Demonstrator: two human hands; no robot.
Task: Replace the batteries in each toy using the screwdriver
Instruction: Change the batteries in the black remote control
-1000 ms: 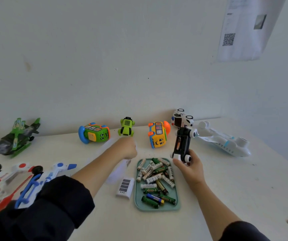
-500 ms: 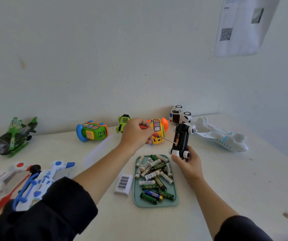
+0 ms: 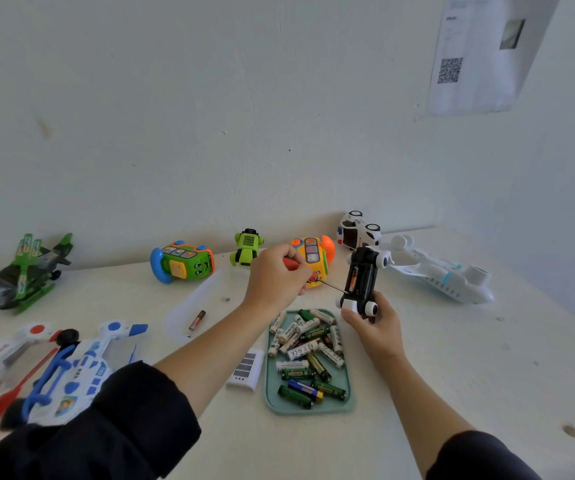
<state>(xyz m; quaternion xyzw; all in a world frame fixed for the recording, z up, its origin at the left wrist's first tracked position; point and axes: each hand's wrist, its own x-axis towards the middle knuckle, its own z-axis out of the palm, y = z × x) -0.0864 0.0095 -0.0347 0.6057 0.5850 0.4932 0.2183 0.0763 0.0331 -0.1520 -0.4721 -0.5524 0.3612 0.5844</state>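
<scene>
Your left hand (image 3: 276, 276), at frame centre, has its grip curled tight round the red-handled screwdriver (image 3: 317, 279), whose thin shaft points right and meets the open underside of the black and white toy car (image 3: 362, 279). Your right hand (image 3: 376, 329), just right of centre, grips the lower end of that car and holds it upright above the worktop (image 3: 469, 368). Below the hands, a teal tray (image 3: 308, 408) holds a heap of batteries (image 3: 308, 351). One loose battery (image 3: 197, 320) lies on the worktop left of centre. A white cover plate (image 3: 247, 368) lies just left of the tray.
</scene>
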